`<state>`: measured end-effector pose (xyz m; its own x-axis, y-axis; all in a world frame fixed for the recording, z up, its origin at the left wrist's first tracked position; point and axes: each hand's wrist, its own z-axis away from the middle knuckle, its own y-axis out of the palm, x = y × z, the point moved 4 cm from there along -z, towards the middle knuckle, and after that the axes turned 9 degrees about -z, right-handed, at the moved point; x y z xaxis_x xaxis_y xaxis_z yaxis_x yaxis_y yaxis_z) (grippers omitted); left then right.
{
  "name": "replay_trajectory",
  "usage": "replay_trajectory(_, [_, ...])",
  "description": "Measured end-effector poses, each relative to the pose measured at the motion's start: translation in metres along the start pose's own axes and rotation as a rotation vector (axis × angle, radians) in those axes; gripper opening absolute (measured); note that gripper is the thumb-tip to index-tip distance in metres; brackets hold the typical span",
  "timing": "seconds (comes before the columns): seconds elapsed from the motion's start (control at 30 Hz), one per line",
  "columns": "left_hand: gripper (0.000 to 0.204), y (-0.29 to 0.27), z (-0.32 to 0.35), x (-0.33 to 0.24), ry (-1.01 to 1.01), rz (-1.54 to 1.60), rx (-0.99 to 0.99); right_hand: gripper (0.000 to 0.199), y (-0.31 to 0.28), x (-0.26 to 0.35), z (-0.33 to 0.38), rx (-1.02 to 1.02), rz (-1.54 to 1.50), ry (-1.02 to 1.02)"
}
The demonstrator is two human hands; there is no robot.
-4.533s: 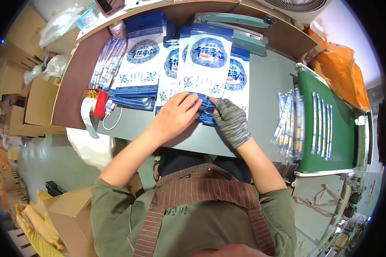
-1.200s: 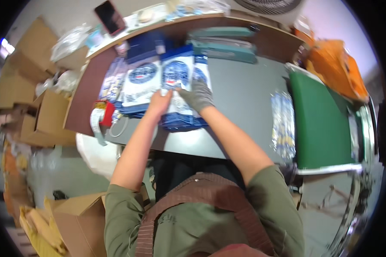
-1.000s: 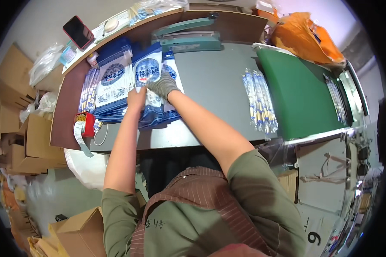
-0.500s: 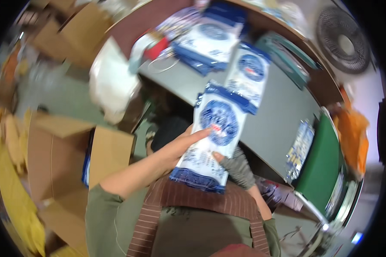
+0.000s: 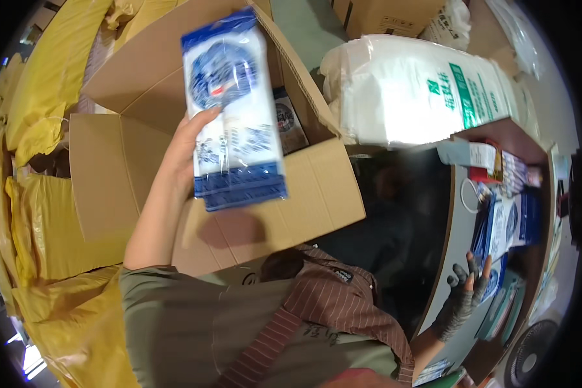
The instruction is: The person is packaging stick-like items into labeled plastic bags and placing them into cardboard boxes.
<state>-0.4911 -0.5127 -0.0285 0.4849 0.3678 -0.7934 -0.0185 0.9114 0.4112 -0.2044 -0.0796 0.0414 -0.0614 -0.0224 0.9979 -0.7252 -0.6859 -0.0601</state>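
Observation:
My left hand (image 5: 185, 152) is closed on a flat blue-and-white plastic packet (image 5: 242, 129), thumb on its front. A second blue lower edge shows beneath it, so at least two packets seem stacked in the grip. They hang above an open cardboard box (image 5: 317, 187). Inside that box, part of another packet (image 5: 287, 121) shows; the held packets hide much of the interior. Off to the right, my right hand (image 5: 462, 301), in a grey glove with bare fingertips, hovers over the desk with fingers spread and nothing in them. Nearest to it are blue-and-white packets (image 5: 507, 223) lying on the desk.
Yellow plastic-wrapped bundles (image 5: 64, 220) crowd the left side. A big white plastic bag (image 5: 401, 90) sits beyond the box, beside another carton (image 5: 381, 18). The grey desk (image 5: 458, 213) has a raised brown edge, with a fan (image 5: 530, 352) at the lower right.
The view has swung left toward the box. My left hand carried the packets from in front of my body to above the box. My right hand let go of them and is now over the desk.

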Motion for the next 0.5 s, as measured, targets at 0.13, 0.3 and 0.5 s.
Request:
replay_trajectory(0.13, [0.042, -0.096, -0.095, 0.077, -0.386, 0.067, -0.006, 0.063, -0.007, -0.037, -0.028, -0.020, 0.020, 0.101])
replay_trajectory(0.3, [0.043, -0.041, -0.207, 0.155, -0.028, -0.052, 0.388, 0.066, -0.007, -0.067, -0.053, -0.025, 0.097, 0.170])
replay_trajectory(0.5, [0.041, -0.037, -0.291, 0.233, -0.182, 0.039, 0.226, 0.078, -0.035, -0.083, -0.060, -0.087, 0.115, 0.109])
